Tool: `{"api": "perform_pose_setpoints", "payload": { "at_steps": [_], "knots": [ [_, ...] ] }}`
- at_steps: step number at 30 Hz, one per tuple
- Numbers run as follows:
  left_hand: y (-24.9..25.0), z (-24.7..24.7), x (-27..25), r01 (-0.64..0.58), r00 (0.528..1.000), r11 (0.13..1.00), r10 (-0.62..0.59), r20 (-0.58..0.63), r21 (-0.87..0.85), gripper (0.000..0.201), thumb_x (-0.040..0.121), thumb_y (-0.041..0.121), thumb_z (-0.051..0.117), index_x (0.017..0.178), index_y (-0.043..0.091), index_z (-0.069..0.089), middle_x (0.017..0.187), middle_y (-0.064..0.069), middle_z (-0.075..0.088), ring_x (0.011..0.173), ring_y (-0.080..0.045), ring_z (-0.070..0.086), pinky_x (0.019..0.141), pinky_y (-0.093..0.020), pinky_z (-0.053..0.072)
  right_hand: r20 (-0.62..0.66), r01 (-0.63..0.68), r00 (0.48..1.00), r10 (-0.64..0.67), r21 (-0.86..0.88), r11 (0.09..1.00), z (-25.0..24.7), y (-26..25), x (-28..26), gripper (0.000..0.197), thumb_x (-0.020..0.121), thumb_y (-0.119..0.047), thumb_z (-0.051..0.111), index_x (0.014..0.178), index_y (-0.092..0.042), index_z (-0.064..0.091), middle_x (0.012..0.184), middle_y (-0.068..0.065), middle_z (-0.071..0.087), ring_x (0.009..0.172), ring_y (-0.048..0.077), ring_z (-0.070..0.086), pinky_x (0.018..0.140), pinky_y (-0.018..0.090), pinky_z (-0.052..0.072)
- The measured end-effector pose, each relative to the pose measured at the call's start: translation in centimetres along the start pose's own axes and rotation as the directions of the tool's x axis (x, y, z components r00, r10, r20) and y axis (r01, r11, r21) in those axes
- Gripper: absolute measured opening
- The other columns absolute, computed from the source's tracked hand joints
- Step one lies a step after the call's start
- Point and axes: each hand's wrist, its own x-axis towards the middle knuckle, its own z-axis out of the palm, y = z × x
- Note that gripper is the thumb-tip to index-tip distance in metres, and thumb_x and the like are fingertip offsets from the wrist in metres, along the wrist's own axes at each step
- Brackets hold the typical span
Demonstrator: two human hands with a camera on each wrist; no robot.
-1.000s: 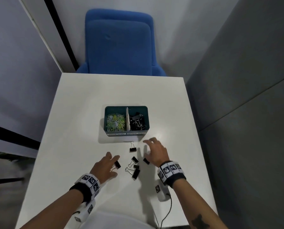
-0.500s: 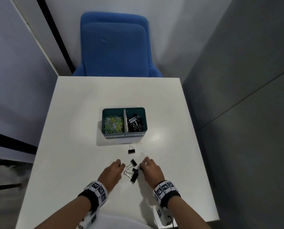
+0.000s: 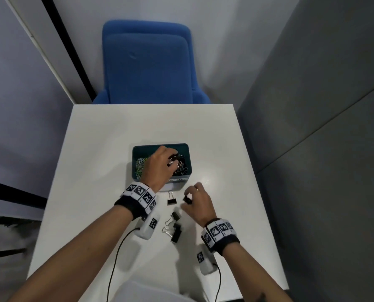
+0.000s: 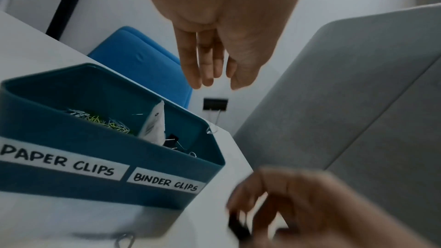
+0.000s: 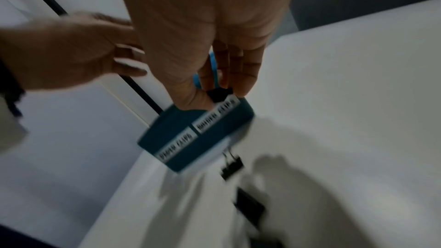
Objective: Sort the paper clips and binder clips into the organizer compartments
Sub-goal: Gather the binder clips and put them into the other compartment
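The teal organizer (image 3: pixel 182 147) stands mid-table, labelled PAPER CLIPS left and BINDER CLIPS right. Coloured paper clips (image 3: pixel 139 165) fill the left compartment and black binder clips (image 3: pixel 182 168) the right. My left hand (image 3: pixel 172 162) hovers over the right compartment. In the left wrist view its fingers (image 4: pixel 193 74) hang straight, and a black binder clip (image 4: pixel 215 104) is in the air just below them. Thumb and fingers of my right hand (image 3: pixel 187 199) pinch another black binder clip (image 5: pixel 219 94) just in front of the organizer. Three binder clips (image 3: pixel 174 215) lie on the table between my wrists.
The white table (image 3: pixel 116 131) ends close behind my forearms. A blue chair (image 3: pixel 146 62) stands at the far edge. A grey partition (image 3: pixel 312 105) runs along the right side. Black cables (image 3: pixel 116 258) trail from the wrist units.
My left hand rose from the table to above the binder clip compartment and let its clip go. The right hand lifted a binder clip off the table toward the organizer.
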Motion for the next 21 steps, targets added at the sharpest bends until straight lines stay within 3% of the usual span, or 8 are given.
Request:
{"api": "perform_pose_setpoints", "payload": {
  "at_steps": [3,7,9,10,12,13,17,21],
  "knots": [
    [0.2,0.1,-1.0,-0.030,0.998,0.996,0.034,-0.051,0.084,0.002,0.088,0.022,0.062,0.087,0.022,0.064,0.078,0.008,0.064,0.063,-0.012,0.060,0.054,-0.029,0.051,-0.157,0.051,0.987,-0.032,0.121,0.991,-2.0,-2.2,2.5,0.027,0.076,-0.011,0.067,0.102,-0.015,0.060,0.101,-0.003,0.048,0.078,0.015,0.055,0.070,0.024,0.049],
    [-1.7,2.2,-4.6,0.068,0.997,0.991,-0.071,0.023,0.117,0.008,0.091,0.022,0.057,0.085,0.022,0.062,0.063,0.007,0.062,0.050,-0.010,0.055,0.046,-0.022,0.044,-0.247,0.082,0.969,-0.032,0.196,0.977,-3.1,-3.7,3.8,0.034,0.080,-0.014,0.066,0.113,-0.020,0.058,0.109,-0.003,0.051,0.089,0.012,0.057,0.077,0.023,0.049],
    [-3.1,3.6,-6.4,0.081,0.983,0.985,-0.104,0.150,0.151,0.009,0.092,0.022,0.052,0.089,0.021,0.060,0.076,0.003,0.066,0.065,-0.016,0.062,0.054,-0.027,0.047,-0.250,0.079,0.967,-0.044,0.133,0.988,-2.4,-3.5,3.1,0.032,0.082,-0.017,0.063,0.114,-0.018,0.058,0.111,-0.001,0.053,0.090,0.015,0.057,0.076,0.027,0.050],
    [-3.7,4.3,-7.1,0.067,0.965,0.984,-0.106,0.240,0.164,0.011,0.092,0.021,0.051,0.096,0.020,0.061,0.093,-0.001,0.068,0.083,-0.020,0.064,0.063,-0.030,0.050,-0.228,0.072,0.972,-0.050,0.089,0.993,-1.7,-3.0,2.5,0.031,0.083,-0.018,0.062,0.114,-0.017,0.058,0.112,0.000,0.054,0.091,0.017,0.057,0.076,0.029,0.050],
    [-4.8,5.5,-8.5,0.021,0.891,0.977,-0.114,0.440,0.212,0.031,0.092,0.023,0.054,0.123,0.017,0.056,0.131,-0.006,0.054,0.120,-0.025,0.049,0.080,-0.039,0.051,-0.084,0.039,0.996,-0.039,-0.003,0.999,0.1,-1.5,1.1,0.030,0.085,-0.019,0.061,0.115,-0.016,0.059,0.114,0.001,0.057,0.096,0.019,0.059,0.079,0.027,0.047],
    [-5.3,6.1,-8.9,-0.017,0.844,0.967,-0.123,0.521,0.256,0.044,0.093,0.028,0.055,0.134,0.017,0.047,0.143,-0.006,0.042,0.129,-0.025,0.039,0.084,-0.041,0.050,0.017,0.027,1.000,-0.027,-0.055,0.998,0.9,-0.5,0.3,0.030,0.086,-0.021,0.061,0.117,-0.017,0.061,0.116,0.001,0.058,0.100,0.020,0.059,0.081,0.027,0.046],
    [-7.1,8.0,-9.9,-0.283,0.760,0.876,-0.043,0.648,0.390,0.076,0.089,0.021,0.061,0.150,0.023,0.015,0.158,-0.008,0.011,0.135,-0.029,0.030,0.084,-0.039,0.049,0.328,0.103,0.944,-0.025,-0.221,0.970,3.8,2.5,-2.8,0.053,0.084,-0.027,0.065,0.134,-0.022,0.050,0.139,0.005,0.045,0.121,0.026,0.049,0.089,0.039,0.049],
    [-9.0,9.4,-10.7,-0.441,0.704,0.812,0.048,0.709,0.383,0.089,0.083,0.005,0.063,0.145,0.029,0.004,0.161,-0.005,0.003,0.141,-0.036,0.023,0.083,-0.042,0.050,0.394,0.275,0.907,-0.148,-0.290,0.917,5.6,3.8,-4.6,0.081,0.077,-0.035,0.073,0.144,-0.029,0.029,0.158,0.004,0.019,0.119,0.031,0.043,0.083,0.046,0.053]
  ]
}}
